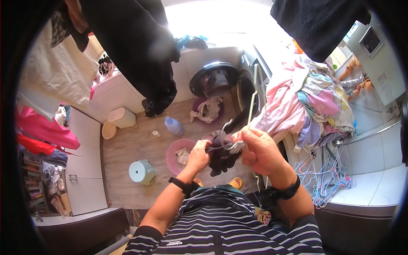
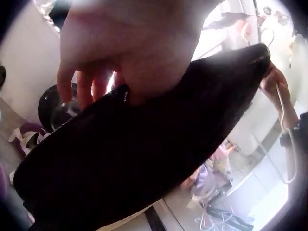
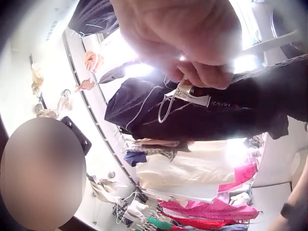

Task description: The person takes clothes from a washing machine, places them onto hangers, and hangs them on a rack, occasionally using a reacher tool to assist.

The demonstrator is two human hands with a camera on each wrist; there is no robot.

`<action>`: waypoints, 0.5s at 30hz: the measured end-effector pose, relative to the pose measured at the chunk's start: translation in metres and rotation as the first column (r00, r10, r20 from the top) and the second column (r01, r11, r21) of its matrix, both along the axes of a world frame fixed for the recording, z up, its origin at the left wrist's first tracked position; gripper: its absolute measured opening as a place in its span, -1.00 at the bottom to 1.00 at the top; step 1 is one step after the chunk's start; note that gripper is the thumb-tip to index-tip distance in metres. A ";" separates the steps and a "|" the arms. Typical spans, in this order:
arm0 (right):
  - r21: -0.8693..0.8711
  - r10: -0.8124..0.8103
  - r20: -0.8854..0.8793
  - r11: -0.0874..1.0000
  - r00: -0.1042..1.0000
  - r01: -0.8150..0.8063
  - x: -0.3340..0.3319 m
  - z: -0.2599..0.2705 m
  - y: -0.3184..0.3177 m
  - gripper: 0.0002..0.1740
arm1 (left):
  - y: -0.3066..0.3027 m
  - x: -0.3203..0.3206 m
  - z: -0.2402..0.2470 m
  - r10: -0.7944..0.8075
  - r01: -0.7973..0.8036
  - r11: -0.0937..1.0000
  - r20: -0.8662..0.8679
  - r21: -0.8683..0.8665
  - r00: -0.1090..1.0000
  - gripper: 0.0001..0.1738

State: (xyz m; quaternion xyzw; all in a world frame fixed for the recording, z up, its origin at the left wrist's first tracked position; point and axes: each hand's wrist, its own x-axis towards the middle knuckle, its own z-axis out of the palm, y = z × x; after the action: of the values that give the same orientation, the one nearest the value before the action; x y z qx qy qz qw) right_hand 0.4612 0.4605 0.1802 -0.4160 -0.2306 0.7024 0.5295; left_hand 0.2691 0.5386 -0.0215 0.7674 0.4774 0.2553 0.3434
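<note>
A dark garment (image 1: 222,157) is bunched between both hands in front of the striped shirt. My left hand (image 1: 199,157) grips its edge, fingers over the rim and thumb inside in the left wrist view, where the dark cloth (image 2: 130,149) spreads below. With curled fingers my right hand (image 1: 264,152) holds a pale wire hanger (image 1: 252,104) together with the garment's other side. Close under the right fingers, the right wrist view shows a white label (image 3: 190,96) and the hanger's curved hook (image 3: 165,109). The folds hide part of the hanger.
Clothes pile up (image 1: 293,97) on the right, with a tangle of coloured hangers (image 1: 327,180) below. On the floor stand a pink basin (image 1: 171,157), a light blue stool (image 1: 143,171) and a bottle (image 1: 173,126). Dark trousers (image 1: 136,46) hang overhead at the left.
</note>
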 end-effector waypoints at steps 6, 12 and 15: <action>0.043 -0.447 -0.114 0.890 0.888 0.453 0.053 -0.020 0.020 -0.79 | 0.046 -0.045 -0.007 -0.011 -0.003 0.986 -0.083 -0.168 0.996 -0.69; 0.099 -0.690 -0.277 0.671 0.669 0.734 0.053 -0.076 0.047 -0.76 | 0.053 -0.063 0.071 -0.125 0.132 0.955 0.041 -0.266 0.991 -0.70; 0.070 -0.805 -0.300 0.517 0.512 0.853 0.038 -0.074 0.065 -0.76 | 0.037 -0.063 0.094 -0.190 0.196 0.946 0.050 -0.258 0.981 -0.77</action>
State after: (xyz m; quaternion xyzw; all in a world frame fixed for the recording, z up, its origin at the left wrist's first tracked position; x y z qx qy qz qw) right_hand 0.4993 0.5251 0.1067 -0.3331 -0.0118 0.3759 0.8646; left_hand 0.2061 0.5755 0.0724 0.7552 0.4254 0.1644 0.4709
